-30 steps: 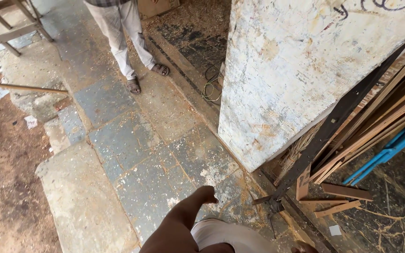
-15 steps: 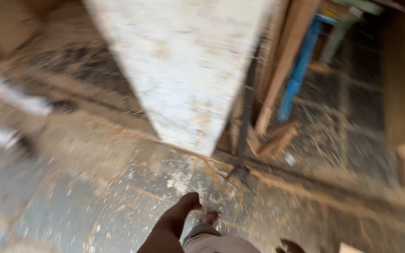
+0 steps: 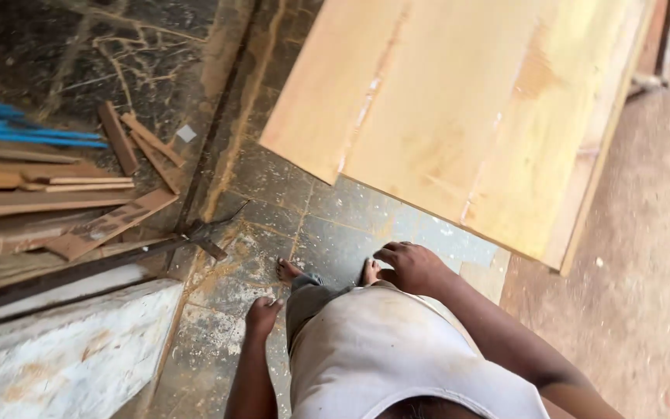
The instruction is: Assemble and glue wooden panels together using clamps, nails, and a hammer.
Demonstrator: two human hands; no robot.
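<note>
1. Nearest to me, the person's left hand (image 3: 264, 314) hangs low beside the hip. Its fingers are loosely curled and hold nothing.
2. The right hand (image 3: 412, 266) is raised in front of the body with the arm bent. Its fingers are bent inward, narrow, and also empty.
3. Two bare feet (image 3: 287, 270) stand on the stone floor (image 3: 335, 225), just beyond the hands.
4. The large plywood sheet (image 3: 459, 101) lies farther, to the right. Its near edge is close to the right hand but apart from it, so no grasp is made yet.
5. A white pillar (image 3: 63, 341) stands at near left.
6. Wood strips (image 3: 56, 194) and blue pipes (image 3: 25, 132) lie at far left.
</note>
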